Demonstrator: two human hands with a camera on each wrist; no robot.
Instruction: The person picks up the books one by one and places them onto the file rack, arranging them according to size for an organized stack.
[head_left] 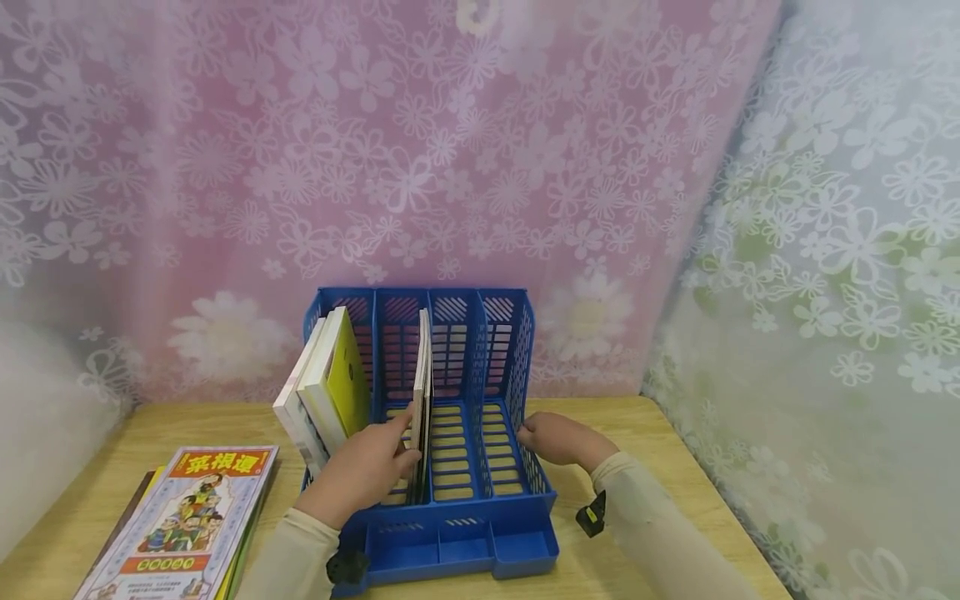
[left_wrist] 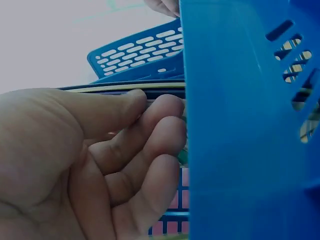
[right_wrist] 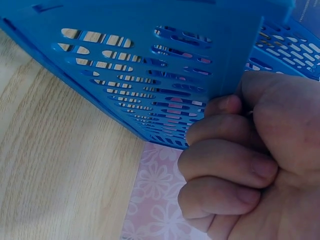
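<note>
A blue desktop file rack [head_left: 495, 507] with several upright compartments stands on the table. In its second compartment from the left, a few thin books [head_left: 422, 392] stand upright near the divider. My left hand [head_left: 363, 468] reaches in from the left, its fingertips right at these books. The left wrist view shows the thumb and bent fingers [left_wrist: 167, 135] all on one side of the books, just behind the rack's blue front wall. Across the rack, my right hand [head_left: 564, 439] grips the edge of its right side wall [right_wrist: 145, 85], fingers curled and thumb against it.
Thicker books, one with a yellow-green cover [head_left: 349, 371], lean left in the leftmost compartment. A stack of books topped by an illustrated booklet [head_left: 180, 525] lies on the wooden table [head_left: 645, 467] at left. Shallow trays [head_left: 461, 550] front the rack; a flowered curtain [head_left: 480, 167] hangs behind.
</note>
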